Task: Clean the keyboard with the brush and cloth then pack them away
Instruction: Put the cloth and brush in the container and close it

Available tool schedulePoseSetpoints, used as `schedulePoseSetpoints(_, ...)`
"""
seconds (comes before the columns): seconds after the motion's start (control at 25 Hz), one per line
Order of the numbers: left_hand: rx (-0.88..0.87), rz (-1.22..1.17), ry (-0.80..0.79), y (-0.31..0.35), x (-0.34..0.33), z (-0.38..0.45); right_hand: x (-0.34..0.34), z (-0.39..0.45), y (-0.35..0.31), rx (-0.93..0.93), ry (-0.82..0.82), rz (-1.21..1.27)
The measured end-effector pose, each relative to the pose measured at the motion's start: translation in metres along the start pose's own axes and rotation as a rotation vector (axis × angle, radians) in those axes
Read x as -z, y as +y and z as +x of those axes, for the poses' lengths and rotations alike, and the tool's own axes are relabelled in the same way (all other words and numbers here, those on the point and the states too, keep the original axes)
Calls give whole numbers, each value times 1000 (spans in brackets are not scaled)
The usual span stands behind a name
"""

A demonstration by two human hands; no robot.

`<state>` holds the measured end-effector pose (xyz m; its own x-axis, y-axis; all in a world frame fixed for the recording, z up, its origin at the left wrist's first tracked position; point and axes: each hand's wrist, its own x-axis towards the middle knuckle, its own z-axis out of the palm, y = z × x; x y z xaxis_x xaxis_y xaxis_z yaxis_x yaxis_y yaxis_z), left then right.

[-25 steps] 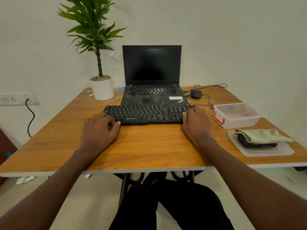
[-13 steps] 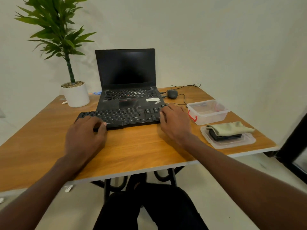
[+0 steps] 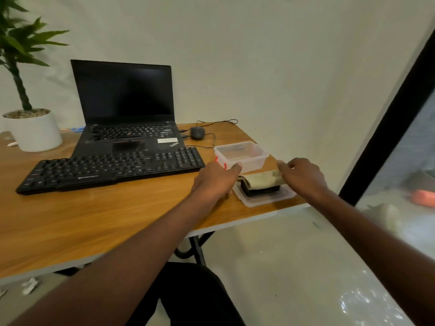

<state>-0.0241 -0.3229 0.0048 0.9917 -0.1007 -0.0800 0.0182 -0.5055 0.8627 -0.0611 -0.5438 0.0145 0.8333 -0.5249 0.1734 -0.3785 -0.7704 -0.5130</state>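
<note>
A black keyboard point(image 3: 110, 169) lies on the wooden table in front of the laptop. At the table's right corner a folded olive cloth point(image 3: 260, 180) lies over a black brush point(image 3: 261, 191), both resting on a clear plastic lid point(image 3: 266, 200). Just behind stands an empty clear box point(image 3: 242, 156) with red clips. My left hand point(image 3: 216, 181) hovers left of the cloth, fingers apart, holding nothing. My right hand point(image 3: 302, 177) is over the cloth's right end, fingers loosely curled, with nothing gripped that I can see.
A black laptop point(image 3: 127, 114) stands open behind the keyboard. A wired mouse point(image 3: 197, 132) with its cable lies to its right. A white potted plant point(image 3: 33, 130) stands at the far left. The table edge point(image 3: 235, 225) runs close to the lid. A dark frame point(image 3: 386, 128) rises at right.
Both hands left the keyboard and moved right to the cloth and brush on the lid. My head turned right, so the keyboard now sits left in view.
</note>
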Motion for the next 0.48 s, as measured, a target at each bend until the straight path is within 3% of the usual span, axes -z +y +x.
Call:
schedulePoseSetpoints(0.28,194,-225,-118,14,-12,20,-8,26,2,-137,-187,265)
schedulePoseSetpoints(0.48,214,-383,-88,19,-12,12,6,22,1,-187,-179,565)
